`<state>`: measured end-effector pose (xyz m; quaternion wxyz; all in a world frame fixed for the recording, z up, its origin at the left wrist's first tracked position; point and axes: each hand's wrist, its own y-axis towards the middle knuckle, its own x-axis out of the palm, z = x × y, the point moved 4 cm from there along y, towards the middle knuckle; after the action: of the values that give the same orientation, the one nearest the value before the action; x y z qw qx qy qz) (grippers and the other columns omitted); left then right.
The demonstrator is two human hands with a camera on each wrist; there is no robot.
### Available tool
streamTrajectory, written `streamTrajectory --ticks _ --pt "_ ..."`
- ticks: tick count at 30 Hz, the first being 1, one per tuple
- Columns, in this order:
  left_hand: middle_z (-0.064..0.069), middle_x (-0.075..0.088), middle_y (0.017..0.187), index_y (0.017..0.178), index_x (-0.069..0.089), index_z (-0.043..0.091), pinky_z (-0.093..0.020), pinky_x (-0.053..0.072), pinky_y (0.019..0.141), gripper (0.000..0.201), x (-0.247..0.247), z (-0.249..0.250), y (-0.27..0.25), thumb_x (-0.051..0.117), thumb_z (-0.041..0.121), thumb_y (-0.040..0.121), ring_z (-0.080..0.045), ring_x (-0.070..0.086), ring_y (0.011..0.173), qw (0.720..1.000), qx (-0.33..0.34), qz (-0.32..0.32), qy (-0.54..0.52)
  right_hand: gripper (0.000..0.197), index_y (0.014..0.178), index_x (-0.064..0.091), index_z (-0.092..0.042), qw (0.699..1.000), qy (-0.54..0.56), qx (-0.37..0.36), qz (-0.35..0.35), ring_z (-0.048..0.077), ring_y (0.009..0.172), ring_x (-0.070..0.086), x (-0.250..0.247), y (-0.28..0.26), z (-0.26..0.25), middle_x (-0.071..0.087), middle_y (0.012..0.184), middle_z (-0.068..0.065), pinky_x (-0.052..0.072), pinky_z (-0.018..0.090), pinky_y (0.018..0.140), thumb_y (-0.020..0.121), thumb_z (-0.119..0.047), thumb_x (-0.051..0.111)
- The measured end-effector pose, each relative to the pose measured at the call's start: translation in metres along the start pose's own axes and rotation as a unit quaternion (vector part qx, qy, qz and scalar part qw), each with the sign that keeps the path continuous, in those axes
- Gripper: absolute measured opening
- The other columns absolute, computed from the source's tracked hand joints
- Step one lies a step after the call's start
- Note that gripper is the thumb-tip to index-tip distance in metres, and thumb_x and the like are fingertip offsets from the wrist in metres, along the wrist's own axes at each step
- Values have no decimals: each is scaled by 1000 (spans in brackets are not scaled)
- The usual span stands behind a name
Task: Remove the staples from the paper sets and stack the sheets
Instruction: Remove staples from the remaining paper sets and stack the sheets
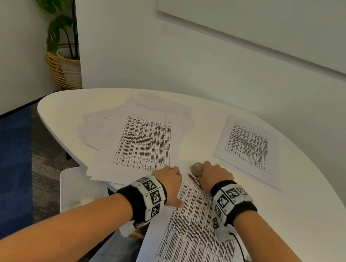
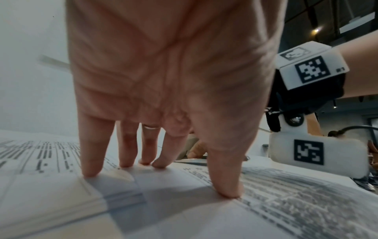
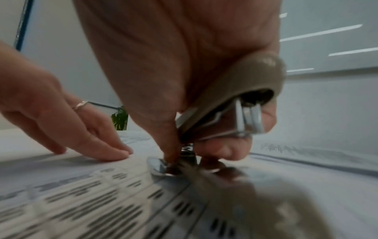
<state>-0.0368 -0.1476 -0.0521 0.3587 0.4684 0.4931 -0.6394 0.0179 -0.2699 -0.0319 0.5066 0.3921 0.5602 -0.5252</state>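
Observation:
A stapled paper set [image 1: 196, 236] printed with tables lies at the table's near edge and hangs over it. My left hand [image 1: 168, 180] presses its top left corner flat with straight fingers [image 2: 92, 169] and thumb. My right hand [image 1: 215, 173] grips a beige staple remover [image 1: 196, 167] at the set's top edge. In the right wrist view the remover [image 3: 235, 90] is squeezed between thumb and fingers, and its metal tip [image 3: 161, 166] touches the paper [image 3: 102, 202]. The staple itself is hidden. A loose stack of sheets [image 1: 143, 142] lies at the left, touching my left hand.
Another paper set [image 1: 248, 149] lies at the far right of the white table [image 1: 289, 217]. A white seat [image 1: 81, 188] stands below the table's left edge. A potted plant in a woven basket [image 1: 64, 68] stands in the far left corner by the wall.

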Motion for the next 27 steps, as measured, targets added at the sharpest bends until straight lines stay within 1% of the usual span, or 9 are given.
streamTrajectory --ticks 5,8,11,13,15,16,19,23,27 --pt "-6 35 147 140 41 8 -42 41 99 81 2 -1 -1 56 63 82 -26 37 128 1000 3 12 6 19 107 51 -13 999 39 -30 -22 25 91 57 8 0 -17 57 111 8 50 33 76 96 -24 39" --pt "-4 32 149 142 37 8 -42 41 101 83 2 -1 -1 55 64 82 -25 35 129 1000 5 16 3 25 117 43 -11 999 39 -5 -19 28 100 59 4 3 -11 58 111 9 45 35 80 97 -26 41" --pt "-4 34 147 142 37 7 -41 42 100 84 2 0 -1 55 64 82 -25 37 128 1000 2 22 10 27 121 38 -17 998 -36 -39 13 25 100 59 -2 11 -10 61 110 4 39 39 87 95 -22 42" --pt "-5 35 146 141 38 7 -41 43 98 83 2 0 0 54 64 83 -25 38 127 1000 -2 23 10 28 121 38 -17 998 -44 -52 13 25 99 59 -2 15 -12 61 110 4 40 37 83 95 -26 43" --pt "-5 35 145 140 39 7 -40 43 97 83 3 -1 0 55 64 82 -25 38 126 1000 -2 24 8 30 119 40 -13 999 -21 -34 7 26 98 59 -1 14 -14 61 109 7 40 33 74 97 -33 43" --pt "-5 35 145 139 40 7 -40 43 97 82 3 -1 0 55 64 82 -25 38 126 1000 -3 24 8 31 119 42 -11 1000 -8 -23 6 27 99 59 -1 12 -15 60 111 8 41 33 74 97 -33 43" --pt "-5 37 143 137 43 7 -40 42 96 80 3 -1 0 56 63 82 -25 39 124 1000 -6 24 9 28 121 45 -9 1000 10 -11 1 28 105 57 0 9 -20 56 117 10 46 34 83 98 -25 42" --pt "-5 36 144 139 40 8 -40 42 95 81 0 1 -3 56 63 83 -25 38 125 1000 -9 18 16 34 119 48 -5 993 105 60 -12 28 105 59 2 19 -20 59 118 11 45 33 79 96 -30 46" --pt "-5 36 144 138 42 9 -41 41 96 79 -1 3 -5 56 63 82 -25 38 125 1000 -13 14 10 31 118 50 -2 992 119 49 -19 27 98 59 -9 22 -25 59 118 14 48 32 81 98 -24 43"
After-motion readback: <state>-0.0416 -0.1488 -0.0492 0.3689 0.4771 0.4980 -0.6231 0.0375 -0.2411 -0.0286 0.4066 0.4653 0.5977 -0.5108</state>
